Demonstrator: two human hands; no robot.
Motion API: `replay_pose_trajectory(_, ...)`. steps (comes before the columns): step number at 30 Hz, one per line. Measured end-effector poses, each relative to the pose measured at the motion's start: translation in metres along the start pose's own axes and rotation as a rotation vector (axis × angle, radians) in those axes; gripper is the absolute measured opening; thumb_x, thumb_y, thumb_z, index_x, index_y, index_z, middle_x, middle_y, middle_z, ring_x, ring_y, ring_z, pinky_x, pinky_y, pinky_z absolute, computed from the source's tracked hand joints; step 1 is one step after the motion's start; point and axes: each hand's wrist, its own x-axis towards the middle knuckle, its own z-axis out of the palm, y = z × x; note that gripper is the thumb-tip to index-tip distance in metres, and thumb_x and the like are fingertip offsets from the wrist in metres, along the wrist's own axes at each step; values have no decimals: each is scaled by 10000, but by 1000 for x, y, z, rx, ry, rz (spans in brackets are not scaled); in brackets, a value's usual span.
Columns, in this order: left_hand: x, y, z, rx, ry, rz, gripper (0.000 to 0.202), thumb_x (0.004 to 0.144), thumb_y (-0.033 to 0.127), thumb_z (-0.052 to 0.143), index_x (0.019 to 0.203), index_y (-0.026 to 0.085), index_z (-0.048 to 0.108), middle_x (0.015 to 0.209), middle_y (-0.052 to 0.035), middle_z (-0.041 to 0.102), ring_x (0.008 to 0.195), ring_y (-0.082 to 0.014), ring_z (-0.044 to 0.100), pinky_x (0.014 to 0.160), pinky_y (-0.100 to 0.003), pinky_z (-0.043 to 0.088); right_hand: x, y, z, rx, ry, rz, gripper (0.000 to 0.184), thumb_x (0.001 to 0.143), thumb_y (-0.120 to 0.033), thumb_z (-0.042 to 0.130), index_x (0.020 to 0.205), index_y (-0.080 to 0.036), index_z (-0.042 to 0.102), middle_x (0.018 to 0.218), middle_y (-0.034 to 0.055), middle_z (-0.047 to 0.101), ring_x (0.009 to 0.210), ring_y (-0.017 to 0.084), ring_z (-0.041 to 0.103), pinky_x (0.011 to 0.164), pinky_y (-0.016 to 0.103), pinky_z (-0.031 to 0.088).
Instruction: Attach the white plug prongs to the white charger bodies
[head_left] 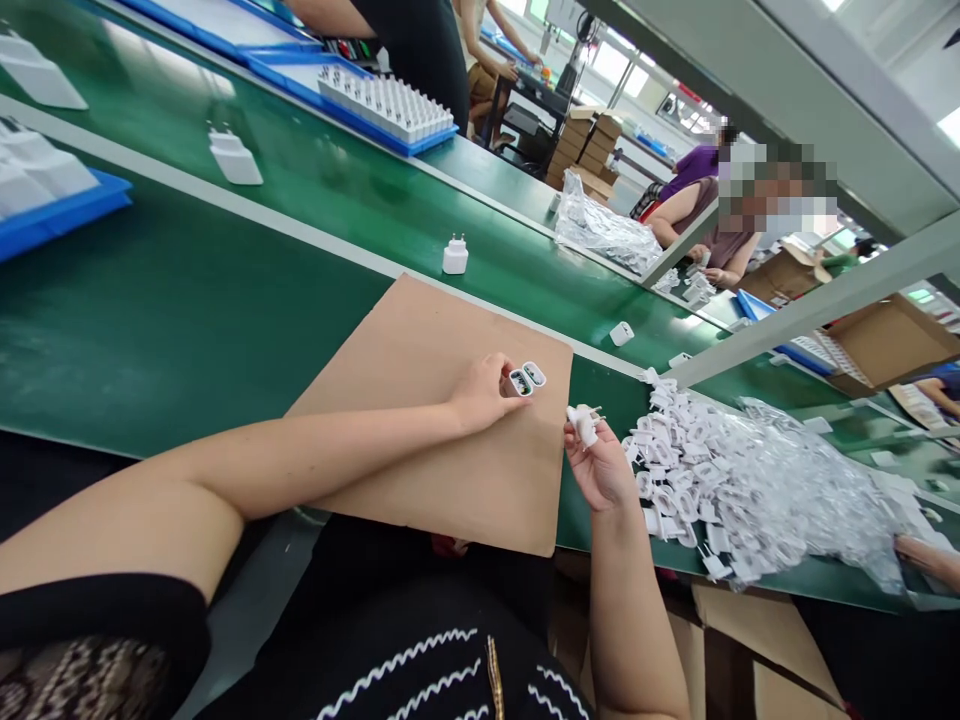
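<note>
My left hand (484, 397) is closed around a small white charger housing (519, 384), above a sheet of brown cardboard (427, 470). The housing's open end faces up and shows metal and green parts inside. Touching it, or very close, is a second white rounded piece (535, 375) with a green inside; whether the two are joined I cannot tell. Just past the cardboard's right edge, my right hand (602, 468) pinches a white plug cap (583, 425) with metal pins; more than one may be in the fingers. Beside it lies a heap of white plug caps (675, 470).
A clear plastic bag (787, 500) covers part of the heap. White chargers (455, 255) stand on the green conveyor belt (337, 190) beyond a pale rail. Blue trays (427, 140) hold rows of chargers. A metal post slants across the right; co-workers sit beyond, and another person's hand (930, 560) is far right.
</note>
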Motion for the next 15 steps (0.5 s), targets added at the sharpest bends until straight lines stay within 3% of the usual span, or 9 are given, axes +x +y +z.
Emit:
replay_pose_trajectory(3, -14, -4, -20, -126, -238, 74, 405, 716, 327, 788, 1068, 207, 628, 1046, -47, 693, 946, -228, 664, 868, -384, 556, -5, 0, 3, -16, -46, 43, 455, 688, -520, 899, 1021, -261, 727, 1094, 56, 793, 933, 222, 761, 826, 389, 658)
replay_pose_trajectory(5, -26, -5, -32, -178, -403, 150, 473, 709, 260, 753, 1170, 217, 658, 1082, -45, 706, 940, -209, 676, 874, -361, 567, -7, 1, 5, -21, -46, 48, 479, 684, -532, 897, 1035, -257, 722, 1133, 68, 787, 1003, 246, 762, 866, 408, 652)
replay_pose_trajectory(6, -32, -6, -35, -188, -430, 180, 558, 693, 251, 762, 1238, 222, 647, 1145, -57, 697, 972, -211, 676, 892, -360, 570, -7, 2, 7, -23, -37, 48, 485, 679, -532, 900, 1034, -254, 722, 1138, 69, 785, 1021, 253, 761, 873, 410, 648)
replay_pose_trajectory(9, -43, -8, -35, -172, -306, 187, 716, 632, 319, 857, 1296, 209, 613, 1264, -106, 641, 1079, -250, 654, 936, -393, 571, -7, 5, 17, -92, 12, 18, 475, 672, -506, 908, 1024, -242, 730, 1086, 60, 790, 1008, 253, 762, 885, 419, 634)
replay_pose_trajectory(13, -45, -14, -26, -222, -325, 236, 288, 816, 312, 746, 1079, 203, 696, 1082, -75, 705, 1025, -228, 669, 922, -375, 553, -11, 5, 35, -452, 22, -250, 278, 787, -381, 842, 1018, -244, 771, 1048, 46, 787, 999, 226, 737, 958, 432, 582)
replay_pose_trajectory(15, -44, -16, -24, -250, -335, 253, 314, 821, 309, 757, 1111, 202, 700, 1097, -76, 711, 1019, -224, 671, 901, -355, 545, -12, 3, 44, -680, -25, -440, 194, 866, -308, 766, 1055, -267, 782, 1074, 40, 782, 1018, 219, 718, 969, 429, 561)
